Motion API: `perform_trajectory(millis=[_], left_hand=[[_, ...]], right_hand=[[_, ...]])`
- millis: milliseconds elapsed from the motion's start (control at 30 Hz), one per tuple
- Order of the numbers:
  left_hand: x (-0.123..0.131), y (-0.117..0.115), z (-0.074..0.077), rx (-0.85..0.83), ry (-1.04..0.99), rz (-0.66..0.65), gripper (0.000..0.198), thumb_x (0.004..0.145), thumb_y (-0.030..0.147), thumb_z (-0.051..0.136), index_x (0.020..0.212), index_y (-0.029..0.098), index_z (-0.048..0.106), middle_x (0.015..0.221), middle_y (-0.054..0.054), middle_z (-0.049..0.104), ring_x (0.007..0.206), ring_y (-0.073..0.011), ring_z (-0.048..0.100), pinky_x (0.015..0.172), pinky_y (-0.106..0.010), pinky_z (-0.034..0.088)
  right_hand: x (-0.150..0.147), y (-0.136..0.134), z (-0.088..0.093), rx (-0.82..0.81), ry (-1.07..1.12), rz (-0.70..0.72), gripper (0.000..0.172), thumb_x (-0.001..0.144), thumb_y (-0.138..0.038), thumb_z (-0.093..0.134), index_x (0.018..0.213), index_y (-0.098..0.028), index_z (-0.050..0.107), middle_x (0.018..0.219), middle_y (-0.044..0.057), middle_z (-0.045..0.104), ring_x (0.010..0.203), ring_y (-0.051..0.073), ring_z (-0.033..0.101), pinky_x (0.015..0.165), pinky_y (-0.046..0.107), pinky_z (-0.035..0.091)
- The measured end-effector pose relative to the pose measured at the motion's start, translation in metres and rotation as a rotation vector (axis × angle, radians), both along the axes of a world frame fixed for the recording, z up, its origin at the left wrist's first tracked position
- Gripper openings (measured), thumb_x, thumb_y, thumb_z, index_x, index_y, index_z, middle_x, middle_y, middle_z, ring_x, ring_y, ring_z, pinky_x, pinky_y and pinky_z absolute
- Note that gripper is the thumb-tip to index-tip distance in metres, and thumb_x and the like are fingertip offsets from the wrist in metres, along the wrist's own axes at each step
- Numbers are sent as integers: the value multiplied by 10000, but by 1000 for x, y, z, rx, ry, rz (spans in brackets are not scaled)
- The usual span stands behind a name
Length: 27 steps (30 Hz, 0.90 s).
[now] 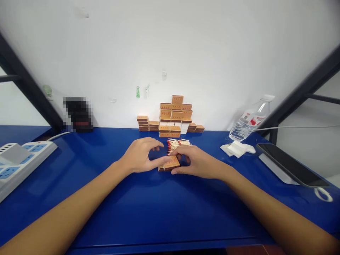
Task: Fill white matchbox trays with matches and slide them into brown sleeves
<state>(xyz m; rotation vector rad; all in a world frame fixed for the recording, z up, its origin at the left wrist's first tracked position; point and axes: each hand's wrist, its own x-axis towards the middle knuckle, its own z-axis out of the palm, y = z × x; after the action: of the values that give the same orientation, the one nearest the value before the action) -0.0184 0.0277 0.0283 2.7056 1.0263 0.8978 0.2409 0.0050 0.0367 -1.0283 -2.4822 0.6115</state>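
Observation:
A matchbox (pixel 172 162) lies tilted on another box in front of me on the blue table. My right hand (pixel 192 161) grips its right side between thumb and fingers. My left hand (pixel 145 156) has its fingers apart, with the thumb resting on the box's left part. Just behind the hands lies a pile of red-tipped matches (pixel 178 143). Farther back, a stepped stack of matchboxes (pixel 171 115) stands against the wall, with lower piles on both sides.
A power strip (pixel 22 163) lies at the left, with a blurred dark object behind it. On the right are a leaning plastic bottle (pixel 248 120), crumpled white tissue (pixel 237 148) and a phone (pixel 292 164). Black metal bars rise at both sides.

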Motion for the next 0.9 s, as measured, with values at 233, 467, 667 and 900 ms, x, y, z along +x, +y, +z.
perform_trajectory(millis=[233,467,667,900], left_hand=[[11,-7,-3,-132,-23,-45,394,838,568,776,1013,216,768,901,-38,749,762,-190,645,710,-343,514],[10,-4,-2,-134,-109,-51,246,805,409,820,926,202,766,867,-15,753,723,-156,641,674,-298,494],[10,0,-7,164,-215,73,208,831,367,806,919,190,742,813,-13,723,727,-158,640,681,-298,504],[12,-1,-9,276,-216,43,227,880,360,772,991,168,725,843,-38,727,734,-164,628,680,-307,519]], right_hand=[[1,3,-11,-50,182,-40,307,882,-443,800,1077,-221,716,929,7,708,773,155,587,687,272,444],[0,4,-15,-106,255,-77,484,823,-511,838,1186,-236,674,987,25,702,769,165,597,682,304,483],[-14,-1,-12,-183,659,-339,377,949,-578,655,1028,-209,652,973,55,687,808,173,622,663,309,518],[-25,-11,-7,-383,788,-281,384,913,-569,702,999,-195,703,980,60,719,809,164,643,615,275,535]])
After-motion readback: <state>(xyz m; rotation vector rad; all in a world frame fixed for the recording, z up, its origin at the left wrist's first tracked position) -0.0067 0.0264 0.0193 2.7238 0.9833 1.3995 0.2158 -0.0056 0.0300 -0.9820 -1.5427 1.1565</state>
